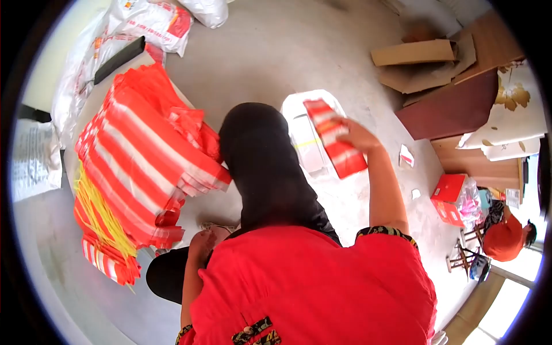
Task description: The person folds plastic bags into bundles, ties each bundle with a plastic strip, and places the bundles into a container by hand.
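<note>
My right hand (357, 137) grips a folded strip of red-and-white striped plastic (336, 146), slightly blurred, above a white plastic tub or stool (310, 150). A yellow strand crosses that white thing. My left hand (202, 244) hangs low beside my black-trousered leg; its fingers are too hidden to read. To the left lies a large stack of red-and-white striped plastic sheets (135, 152), its edges ragged. Yellow strings (95, 210) drape over the stack's left side, above a smaller striped bundle (109, 261).
White printed sacks (141, 26) slump at the upper left near a dark bar (119, 60). Opened cardboard (425, 63) lies at the upper right. Along the right are a red box (448, 188), small stools (460, 257) and another person in red (505, 238).
</note>
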`<state>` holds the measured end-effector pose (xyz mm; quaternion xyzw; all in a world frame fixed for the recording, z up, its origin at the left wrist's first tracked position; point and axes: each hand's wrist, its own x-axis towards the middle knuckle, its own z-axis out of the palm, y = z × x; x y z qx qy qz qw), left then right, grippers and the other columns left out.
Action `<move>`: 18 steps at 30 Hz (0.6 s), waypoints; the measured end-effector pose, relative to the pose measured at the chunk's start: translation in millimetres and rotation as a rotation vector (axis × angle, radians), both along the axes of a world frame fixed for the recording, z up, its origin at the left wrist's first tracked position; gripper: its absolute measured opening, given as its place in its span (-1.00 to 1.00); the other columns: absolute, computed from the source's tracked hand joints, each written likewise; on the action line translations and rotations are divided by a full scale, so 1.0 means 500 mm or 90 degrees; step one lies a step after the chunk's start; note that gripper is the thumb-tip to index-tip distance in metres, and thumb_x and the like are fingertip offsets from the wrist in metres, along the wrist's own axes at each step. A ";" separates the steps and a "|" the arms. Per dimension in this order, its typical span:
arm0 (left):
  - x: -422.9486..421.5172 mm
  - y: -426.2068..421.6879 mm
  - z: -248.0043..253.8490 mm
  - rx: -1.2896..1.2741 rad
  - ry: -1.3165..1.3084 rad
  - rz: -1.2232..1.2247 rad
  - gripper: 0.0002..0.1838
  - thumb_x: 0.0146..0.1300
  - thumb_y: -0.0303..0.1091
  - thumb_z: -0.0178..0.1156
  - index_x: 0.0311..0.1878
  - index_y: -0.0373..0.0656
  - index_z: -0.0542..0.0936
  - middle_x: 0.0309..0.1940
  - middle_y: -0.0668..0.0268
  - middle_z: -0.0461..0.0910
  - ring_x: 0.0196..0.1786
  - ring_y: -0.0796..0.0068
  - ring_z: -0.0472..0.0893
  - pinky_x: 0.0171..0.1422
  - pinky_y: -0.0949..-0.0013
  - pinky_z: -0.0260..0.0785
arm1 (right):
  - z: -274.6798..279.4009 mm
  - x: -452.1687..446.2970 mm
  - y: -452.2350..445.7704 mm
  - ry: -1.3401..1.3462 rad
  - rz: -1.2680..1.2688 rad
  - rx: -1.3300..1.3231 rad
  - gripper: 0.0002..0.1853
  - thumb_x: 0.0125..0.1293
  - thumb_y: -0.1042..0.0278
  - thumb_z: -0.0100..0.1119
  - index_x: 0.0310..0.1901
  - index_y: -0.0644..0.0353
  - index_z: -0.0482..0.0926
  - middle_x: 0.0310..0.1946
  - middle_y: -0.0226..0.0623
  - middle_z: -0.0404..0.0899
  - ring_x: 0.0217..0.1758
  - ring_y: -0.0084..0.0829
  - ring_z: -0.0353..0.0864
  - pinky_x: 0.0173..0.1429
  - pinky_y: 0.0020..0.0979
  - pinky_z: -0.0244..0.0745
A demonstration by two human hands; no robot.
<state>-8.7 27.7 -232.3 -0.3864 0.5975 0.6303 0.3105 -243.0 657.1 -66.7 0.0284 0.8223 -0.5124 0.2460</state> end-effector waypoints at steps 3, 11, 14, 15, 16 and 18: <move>-0.003 0.005 -0.010 -0.011 0.050 0.076 -0.59 0.55 -0.26 0.10 0.34 -0.26 0.44 -0.06 0.18 0.67 -0.07 0.35 0.70 -0.06 0.39 0.53 | -0.161 0.120 0.040 -0.132 -0.083 0.044 -0.29 0.24 0.50 0.29 0.47 0.18 0.40 0.24 -0.08 0.59 0.23 -0.25 0.63 0.33 -0.26 0.57; -0.016 0.022 -0.084 -0.201 0.066 -0.412 -0.65 0.43 -0.16 0.09 0.01 -0.23 0.64 -0.29 0.19 0.75 -0.23 0.32 0.76 -0.14 0.25 0.57 | -0.317 0.120 0.011 -0.195 -0.202 -0.091 -0.23 0.22 0.60 0.33 0.50 0.13 0.35 0.24 -0.10 0.58 0.22 -0.25 0.63 0.23 -0.27 0.63; -0.035 0.086 0.017 -0.345 0.125 -0.522 -0.60 0.42 -0.08 0.07 0.03 -0.23 0.64 -0.31 0.14 0.75 -0.18 0.23 0.78 -0.06 0.20 0.59 | -0.348 0.101 0.001 -0.145 -0.270 -0.204 -0.18 0.24 0.66 0.30 0.54 0.12 0.28 0.23 -0.09 0.58 0.19 -0.22 0.65 0.23 -0.24 0.65; -0.044 0.100 0.035 -0.375 0.112 -0.522 -0.58 0.41 -0.07 0.06 0.04 -0.23 0.64 -0.31 0.13 0.75 -0.18 0.20 0.78 -0.03 0.19 0.59 | -0.382 0.108 -0.002 -0.159 -0.306 -0.241 -0.18 0.24 0.67 0.29 0.55 0.12 0.26 0.23 -0.10 0.58 0.19 -0.22 0.65 0.23 -0.24 0.65; -0.048 0.108 0.042 -0.406 0.099 -0.523 -0.57 0.40 -0.05 0.06 0.05 -0.22 0.64 -0.31 0.12 0.75 -0.17 0.18 0.78 -0.01 0.19 0.60 | -0.421 0.117 -0.004 -0.173 -0.342 -0.277 -0.17 0.24 0.69 0.28 0.55 0.13 0.25 0.22 -0.10 0.58 0.19 -0.21 0.65 0.24 -0.23 0.65; -0.028 0.090 0.012 -0.446 0.127 -0.519 -0.55 0.40 -0.04 0.05 0.08 -0.21 0.64 -0.30 0.12 0.76 -0.16 0.16 0.78 0.01 0.19 0.59 | -0.516 0.150 -0.008 -0.236 -0.411 -0.260 -0.18 0.22 0.68 0.30 0.54 0.15 0.28 0.20 -0.12 0.61 0.20 -0.21 0.65 0.26 -0.22 0.64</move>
